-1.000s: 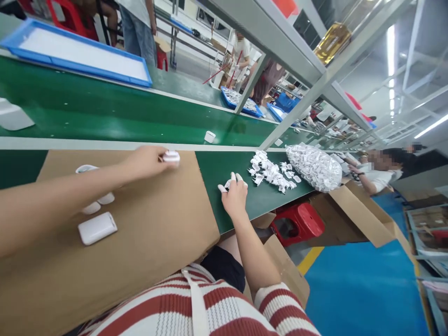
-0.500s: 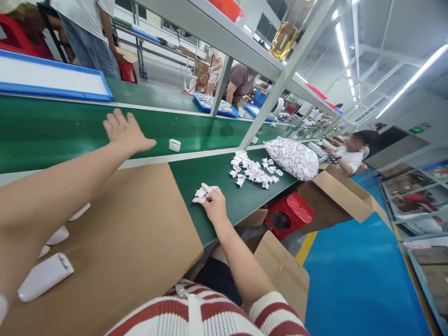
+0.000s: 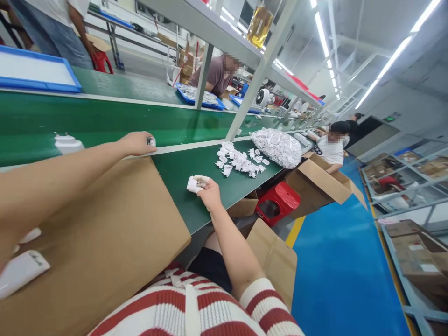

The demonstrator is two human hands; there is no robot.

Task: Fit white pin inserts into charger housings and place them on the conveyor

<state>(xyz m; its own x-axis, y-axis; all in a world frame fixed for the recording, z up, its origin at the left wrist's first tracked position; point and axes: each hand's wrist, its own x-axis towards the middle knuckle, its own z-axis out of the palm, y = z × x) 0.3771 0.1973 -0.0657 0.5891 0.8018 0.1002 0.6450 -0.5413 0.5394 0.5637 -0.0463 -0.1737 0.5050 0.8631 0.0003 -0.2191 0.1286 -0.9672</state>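
My left hand (image 3: 138, 143) is closed around a small white housing (image 3: 151, 141) at the near edge of the green belt (image 3: 115, 116). Over the green table, my right hand (image 3: 207, 187) grips a white plastic piece (image 3: 193, 184) between thumb and fingers. A white plug piece (image 3: 68, 143) with two pins lies on the belt behind my left forearm. To the right of my right hand is a pile of small white plug parts (image 3: 240, 159). White casings (image 3: 24, 273) lie on the cardboard at the lower left, partly hidden by my left arm.
Cardboard (image 3: 105, 233) covers the near left. A clear bag of white parts (image 3: 278, 147) lies beyond the pile. A slanted metal post (image 3: 257, 77) rises beside the belt. A red stool (image 3: 278, 203) and open boxes (image 3: 320, 179) stand at right. People work across and farther along.
My left hand has closed on the white housing from the belt. The piece in my right hand has turned. A pinned plug piece has appeared on the belt at left, and the view has shifted.
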